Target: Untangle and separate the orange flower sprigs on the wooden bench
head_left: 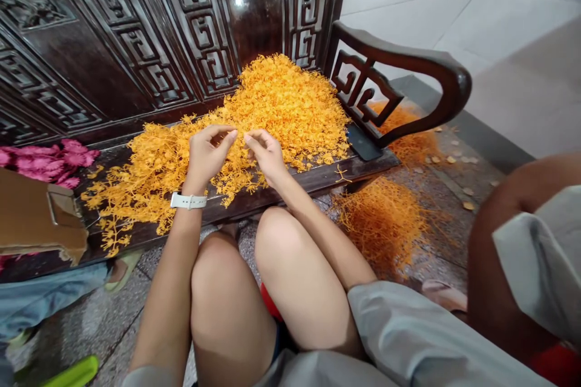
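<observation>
My left hand (209, 154), with a pale watch band (188, 201) at the wrist, is closed in a pinch over the pile of small orange artificial flower pieces (290, 109). Close beside it, my right hand (267, 156) pinches too, its thumb and fingertips a small gap from the left ones. Whatever sits between the fingertips is too small to tell from the orange behind it. Branched orange sprigs (154, 175) spread along the bench to the left of my hands.
The dark carved wooden bench (308, 184) has an armrest (403, 60) at right, with a phone (363, 142) beside it. Orange stems (381, 224) heap on the floor. Pink flowers (49, 160) and a cardboard box (36, 211) stand left. Other people's legs (54, 296) show at both sides.
</observation>
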A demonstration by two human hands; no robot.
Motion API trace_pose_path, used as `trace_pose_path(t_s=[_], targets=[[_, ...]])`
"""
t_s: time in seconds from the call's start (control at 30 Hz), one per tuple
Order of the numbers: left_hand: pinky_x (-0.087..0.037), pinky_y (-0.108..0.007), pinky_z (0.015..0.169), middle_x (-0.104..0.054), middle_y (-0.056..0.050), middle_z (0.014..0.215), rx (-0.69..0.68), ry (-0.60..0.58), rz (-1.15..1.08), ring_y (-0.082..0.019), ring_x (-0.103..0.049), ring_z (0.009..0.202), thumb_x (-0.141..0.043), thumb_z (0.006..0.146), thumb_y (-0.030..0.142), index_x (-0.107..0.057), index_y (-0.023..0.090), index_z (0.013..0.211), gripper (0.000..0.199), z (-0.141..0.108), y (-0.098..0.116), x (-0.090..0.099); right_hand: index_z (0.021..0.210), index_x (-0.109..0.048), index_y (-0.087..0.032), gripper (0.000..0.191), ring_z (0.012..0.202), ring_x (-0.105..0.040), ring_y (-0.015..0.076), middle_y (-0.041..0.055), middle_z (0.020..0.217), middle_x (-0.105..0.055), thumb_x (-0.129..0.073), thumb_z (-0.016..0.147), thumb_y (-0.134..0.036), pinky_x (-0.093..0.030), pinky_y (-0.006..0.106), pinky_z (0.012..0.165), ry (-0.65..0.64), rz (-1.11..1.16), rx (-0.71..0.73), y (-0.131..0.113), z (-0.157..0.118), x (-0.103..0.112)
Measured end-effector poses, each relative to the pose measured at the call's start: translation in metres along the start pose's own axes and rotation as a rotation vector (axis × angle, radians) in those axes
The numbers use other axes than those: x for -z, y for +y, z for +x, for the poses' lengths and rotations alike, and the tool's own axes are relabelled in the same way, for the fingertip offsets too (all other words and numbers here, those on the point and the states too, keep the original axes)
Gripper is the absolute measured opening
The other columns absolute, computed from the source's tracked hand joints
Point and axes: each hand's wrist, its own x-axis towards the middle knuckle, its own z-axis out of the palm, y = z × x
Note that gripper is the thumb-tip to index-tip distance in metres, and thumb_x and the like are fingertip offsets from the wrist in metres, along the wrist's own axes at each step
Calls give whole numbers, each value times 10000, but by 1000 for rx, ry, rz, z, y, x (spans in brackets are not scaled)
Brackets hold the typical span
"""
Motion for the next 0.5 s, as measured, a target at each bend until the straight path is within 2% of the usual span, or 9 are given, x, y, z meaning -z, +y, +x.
trace_pose_path(t_s=[0.17,0.33,0.43,0.5], targets=[[-455,-309,653,-711,-39,788,-52,72,202,-162,-580,670,-727,943,500,-809,212,892,303,2,-4,5,974,-509,-248,350,662,-534,74,-39,849,-606,-742,903,-500,-438,208,604,55,146,-62,-2,2,5],[-493,-328,740,-724,-49,870,-36,-106,192,-183,-621,749,-783,882,352,-823,214,1031,207,1,-10,7,979,-475,-257,264,652,-529,79,-56,792,-578,-683,968,-420,-416,210,609,65,195,-41,2,5,9],[-507,-338,788,-745,-59,952,-8,-204,205,-193,-644,810,-812,837,269,-800,197,1167,338,0,-12,6,980,-477,-257,239,651,-533,87,-57,761,-580,-667,986,-401,-409,217,621,46,208,4,4,5,9],[-509,-340,798,-753,-69,982,1,-241,214,-199,-654,839,-837,830,277,-784,184,1221,406,-1,-13,5,966,-485,-253,235,656,-530,89,-55,748,-583,-675,984,-389,-411,221,636,20,210,27,3,5,8]])
